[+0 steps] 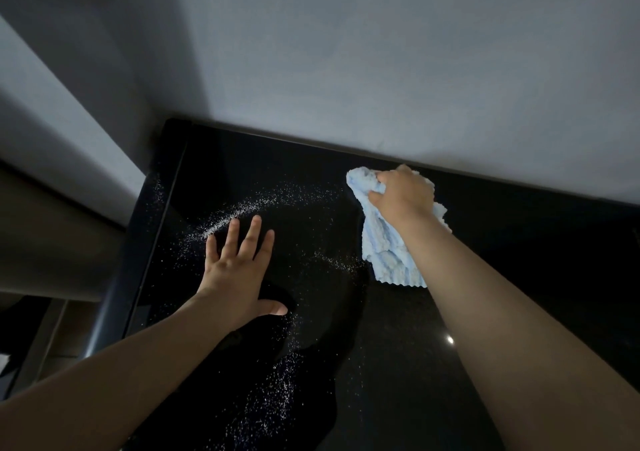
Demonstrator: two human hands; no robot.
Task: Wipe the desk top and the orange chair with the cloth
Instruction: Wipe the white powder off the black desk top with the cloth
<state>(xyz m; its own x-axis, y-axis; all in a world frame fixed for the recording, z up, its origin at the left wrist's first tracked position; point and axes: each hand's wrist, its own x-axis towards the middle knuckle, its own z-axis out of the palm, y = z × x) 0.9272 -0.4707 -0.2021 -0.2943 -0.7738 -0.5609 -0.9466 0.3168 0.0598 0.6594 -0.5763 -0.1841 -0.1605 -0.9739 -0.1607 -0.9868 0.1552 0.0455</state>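
Observation:
A glossy black desk top [519,277] fills the lower half of the head view, pushed against a grey wall. My right hand [401,194] grips a bunched light blue cloth [384,246] near the desk's far edge, the cloth trailing toward me on the surface. My left hand [239,267] lies flat on the desk with fingers spread, left of centre. White powdery specks [242,208] arc across the desk beyond my left fingertips and scatter down toward the front. The orange chair is out of view.
The grey wall [381,69] rises right behind the desk's far edge. The desk's left edge [152,242] drops off beside a wall corner, with a dim floor area [41,339] below at the lower left.

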